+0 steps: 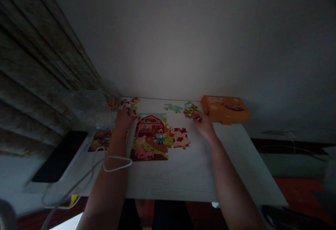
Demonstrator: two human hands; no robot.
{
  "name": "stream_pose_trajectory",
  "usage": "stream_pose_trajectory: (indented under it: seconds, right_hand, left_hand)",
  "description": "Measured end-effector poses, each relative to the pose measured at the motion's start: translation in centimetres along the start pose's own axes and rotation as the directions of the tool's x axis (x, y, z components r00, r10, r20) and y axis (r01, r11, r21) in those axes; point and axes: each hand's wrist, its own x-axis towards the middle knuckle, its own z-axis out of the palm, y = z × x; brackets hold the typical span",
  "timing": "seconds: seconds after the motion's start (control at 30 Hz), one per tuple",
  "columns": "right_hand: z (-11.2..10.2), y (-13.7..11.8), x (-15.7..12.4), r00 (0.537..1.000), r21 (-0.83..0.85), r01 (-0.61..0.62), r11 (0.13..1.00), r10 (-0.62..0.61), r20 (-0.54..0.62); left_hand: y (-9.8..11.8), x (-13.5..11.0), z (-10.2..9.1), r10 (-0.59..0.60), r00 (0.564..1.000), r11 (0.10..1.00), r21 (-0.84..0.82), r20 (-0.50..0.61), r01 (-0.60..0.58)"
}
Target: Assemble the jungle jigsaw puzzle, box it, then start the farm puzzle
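Observation:
A partly joined farm jigsaw puzzle [149,139] with a red barn, a farmer and pigs lies on the white table. A joined cow section [180,138] sticks out from its right side. My left hand [126,118] is past the puzzle's upper left corner, its fingers closed at a puzzle piece [132,111] beside other loose pieces [128,102]. My right hand [202,122] is at the upper right, fingers curled in a pinch at the edge of a colourful cluster of puzzle pieces [189,108]. Dim light blurs the fingertips. Pale green pieces [173,108] lie between the hands.
An orange puzzle box [227,109] stands at the table's right back, against the wall. On the left are a clear plastic bag [86,107], a reference picture [101,139] partly under my left arm, and a dark phone [61,156]. A white cable [86,174] loops across my left forearm.

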Motion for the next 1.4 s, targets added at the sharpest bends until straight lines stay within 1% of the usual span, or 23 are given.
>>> stream_pose_trajectory:
  seconds: [0.07,0.1,0.13,0.17,0.2,0.23,0.27,0.33,0.4,0.47,0.6,0.7,0.77,0.83,0.9,0.97,1.0,1.07,1.1,1.2,1.23,1.3,1.4]
  right_hand:
    - [0.1,-0.1,0.1,1.000,0.046,-0.006,0.999,0.007,-0.007]
    - [0.2,-0.2,0.1,1.000,0.077,-0.014,0.997,0.014,-0.006]
    - [0.3,-0.5,0.2,1.000,0.114,-0.021,0.993,0.021,0.005]
    - [0.3,-0.7,0.1,0.999,0.158,-0.032,0.987,0.029,0.025]
    - [0.4,-1.1,0.0,0.998,0.210,-0.049,0.976,0.037,0.058]
    - [0.4,-1.6,-0.1,0.994,0.267,-0.070,0.961,0.044,0.101]
    - [0.4,-2.2,-0.4,0.987,0.326,-0.094,0.941,0.045,0.156]
    - [0.4,-3.4,-1.0,0.960,0.430,-0.155,0.890,0.032,0.279]
    - [0.2,-4.5,-1.6,0.927,0.502,-0.211,0.839,0.008,0.375]
    - [0.0,-5.3,-2.1,0.905,0.551,-0.259,0.794,0.001,0.425]
    - [-0.2,-5.7,-2.3,0.897,0.601,-0.298,0.741,0.001,0.442]
    - [0.2,-5.5,-2.1,0.894,0.578,-0.294,0.762,0.006,0.447]
    - [0.5,-5.2,-1.9,0.901,0.550,-0.290,0.783,0.030,0.433]
    - [0.4,-4.7,-1.7,0.920,0.541,-0.274,0.795,0.052,0.389]
    - [-0.4,-3.8,-1.4,0.942,0.531,-0.243,0.812,0.065,0.331]
    - [-1.8,-2.8,-1.2,0.950,0.477,-0.219,0.851,0.074,0.305]
    - [-2.6,-2.3,-1.2,0.942,0.427,-0.218,0.877,0.075,0.326]
    - [-4.2,-1.6,-1.3,0.895,0.291,-0.234,0.928,0.088,0.438]
    - [-4.9,-1.4,-1.3,0.849,0.218,-0.246,0.944,0.101,0.518]
    - [-5.7,-1.1,-1.6,0.685,0.060,-0.282,0.957,0.157,0.711]
    - [-5.6,-1.0,-1.6,0.648,0.037,-0.296,0.955,0.172,0.742]
    - [-5.1,-0.9,-1.6,0.617,0.021,-0.322,0.946,0.194,0.762]
    - [-4.1,-0.6,-1.5,0.611,0.024,-0.344,0.939,0.204,0.765]
  left_hand:
    - [0.7,0.1,-0.2,-0.024,0.999,0.977,-0.215,-0.047,0.013]
    - [1.4,-0.1,-0.2,-0.053,0.997,0.929,-0.368,-0.056,0.029]
    - [2.1,-0.4,-0.1,-0.078,0.996,0.846,-0.531,-0.041,0.045]
    - [3.1,-0.9,0.2,-0.096,0.995,0.726,-0.685,-0.006,0.065]
    - [4.1,-1.6,0.7,-0.101,0.993,0.544,-0.832,0.062,0.107]
    - [5.1,-2.6,1.4,-0.079,0.991,0.458,-0.879,0.111,0.135]
    - [6.2,-3.7,2.2,-0.041,0.988,0.417,-0.896,0.149,0.153]
    - [7.9,-6.1,4.0,0.077,0.959,0.241,-0.939,0.272,0.247]
    - [9.1,-8.4,5.7,0.178,0.916,0.178,-0.927,0.359,0.329]
    - [9.8,-10.0,6.9,0.218,0.892,0.145,-0.917,0.397,0.372]
    - [9.9,-11.2,8.2,0.229,0.863,0.122,-0.893,0.450,0.434]
    - [9.8,-11.4,8.7,0.246,0.849,0.121,-0.884,0.468,0.452]
    - [9.8,-11.6,9.0,0.274,0.831,0.155,-0.875,0.484,0.459]
    - [9.7,-11.7,9.1,0.307,0.817,0.267,-0.868,0.488,0.418]
    - [9.5,-11.5,8.9,0.339,0.835,0.487,-0.840,0.432,0.237]
    - [9.2,-11.3,8.4,0.442,0.832,0.722,-0.683,0.337,-0.107]
    - [9.1,-11.2,8.1,0.516,0.798,0.784,-0.547,0.312,-0.293]
    - [8.7,-11.2,7.6,0.634,0.693,0.774,-0.273,0.345,-0.572]
    - [8.5,-11.3,7.5,0.661,0.645,0.738,-0.173,0.383,-0.653]
    - [8.0,-11.7,7.7,0.678,0.548,0.651,-0.053,0.490,-0.757]
    - [7.9,-11.8,7.9,0.681,0.520,0.631,-0.053,0.515,-0.774]
    - [7.8,-11.9,8.1,0.696,0.477,0.599,-0.069,0.537,-0.797]
    - [8.0,-11.9,8.0,0.728,0.443,0.562,-0.086,0.523,-0.822]
